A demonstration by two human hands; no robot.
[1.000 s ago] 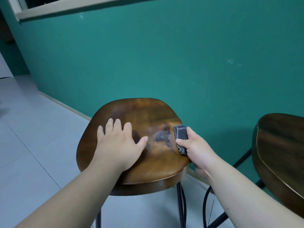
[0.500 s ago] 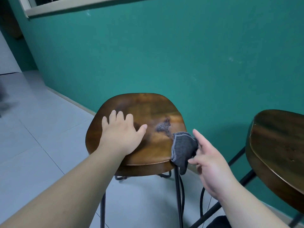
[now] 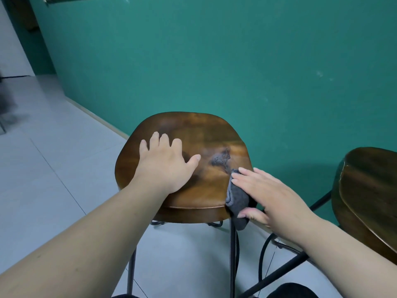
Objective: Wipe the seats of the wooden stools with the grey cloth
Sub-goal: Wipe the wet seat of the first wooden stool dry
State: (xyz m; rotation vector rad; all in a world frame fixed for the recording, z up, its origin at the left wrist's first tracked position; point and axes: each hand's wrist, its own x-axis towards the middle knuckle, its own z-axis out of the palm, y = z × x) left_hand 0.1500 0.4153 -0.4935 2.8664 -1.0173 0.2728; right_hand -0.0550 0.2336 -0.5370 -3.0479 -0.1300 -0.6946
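Note:
A wooden stool seat (image 3: pixel 204 130) on thin black metal legs stands in front of me, with a dark grey blotch (image 3: pixel 221 159) right of its middle. My left hand (image 3: pixel 165 166) lies flat on the seat's left half, fingers spread. The grey cloth (image 3: pixel 237 196) is draped over the seat's right front edge and hangs down a little. My right hand (image 3: pixel 268 194) lies over the cloth with straight fingers on top and the thumb against the hanging part, pinching it. A second wooden stool (image 3: pixel 369 183) is at the right, partly cut off by the frame.
A teal wall (image 3: pixel 214 61) runs close behind both stools. Pale floor tiles (image 3: pixel 53 168) stretch to the left and below. Black stool legs (image 3: pixel 233 254) and a slanted crossbar fill the gap between the two stools.
My right hand lifted the cloth off the seat's right edge, then laid it back on the right front edge. The left hand stayed flat on the seat. The view shifted.

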